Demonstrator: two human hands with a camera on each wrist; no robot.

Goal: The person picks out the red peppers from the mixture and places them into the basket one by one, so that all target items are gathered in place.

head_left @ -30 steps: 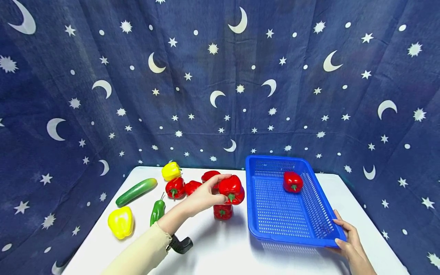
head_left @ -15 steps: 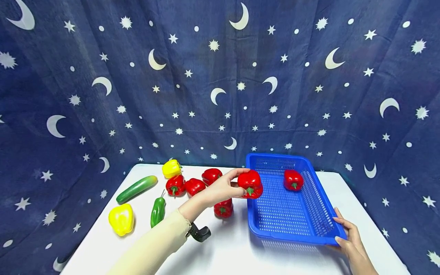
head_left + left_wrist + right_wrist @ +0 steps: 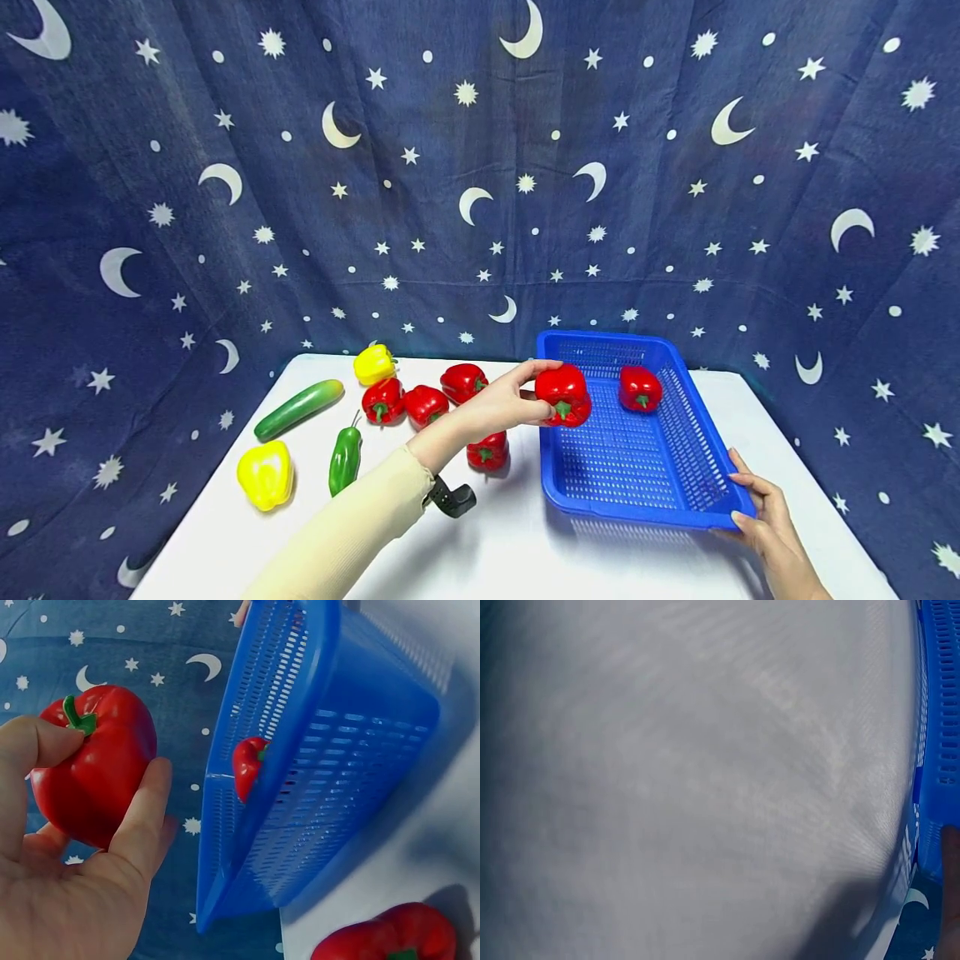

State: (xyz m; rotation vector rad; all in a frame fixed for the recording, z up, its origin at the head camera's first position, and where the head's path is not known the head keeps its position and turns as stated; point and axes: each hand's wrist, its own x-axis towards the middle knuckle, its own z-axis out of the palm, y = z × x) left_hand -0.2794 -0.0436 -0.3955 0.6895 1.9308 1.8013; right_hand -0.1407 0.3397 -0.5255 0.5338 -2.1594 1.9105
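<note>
While my left hand (image 3: 513, 402) grips a red bell pepper (image 3: 564, 392), thumb beside its green stem, my right hand (image 3: 772, 525) holds the near right corner of the blue basket (image 3: 622, 479). From the left wrist I see the gripped pepper hanging clear of the basket wall, just beside it. Right of my left hand, inside the basket, lies another red pepper (image 3: 641, 387).

On the white desk (image 3: 517, 550), one red pepper (image 3: 487, 452) rests below and slightly left of my left hand, near the basket. Farther left of that hand are three more red peppers (image 3: 426, 406), with a yellow pepper (image 3: 373, 364) behind them. Leftmost from it lie a green chilli (image 3: 346, 458), a cucumber (image 3: 300, 408) and a second yellow pepper (image 3: 266, 475).
</note>
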